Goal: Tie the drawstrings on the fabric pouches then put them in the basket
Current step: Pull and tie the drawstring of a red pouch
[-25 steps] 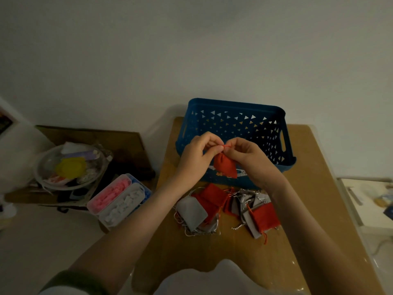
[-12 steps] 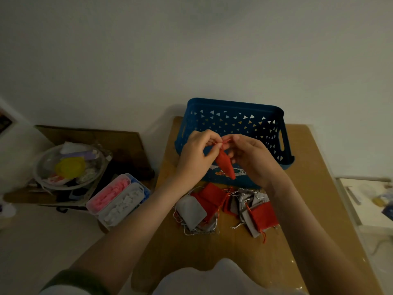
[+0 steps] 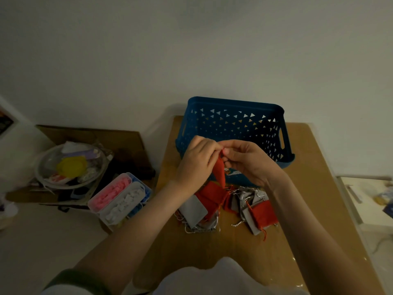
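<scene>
A small red fabric pouch hangs in the air in front of the blue perforated basket. My left hand and my right hand meet at its top, each pinching the red drawstring there. Below them a loose pile of red and grey pouches lies on the wooden table, with strings trailing out. The inside of the basket is mostly hidden by my hands.
Left of the table, lower down, stand a clear box of pink and white pieces and a clear bowl with a yellow lid on cardboard. The white wall rises right behind the basket. A white shelf edge lies to the right.
The red pouch has turned from flat-on to edge-on and hangs narrower. Both hands stay pinched together at its top, shifted only slightly.
</scene>
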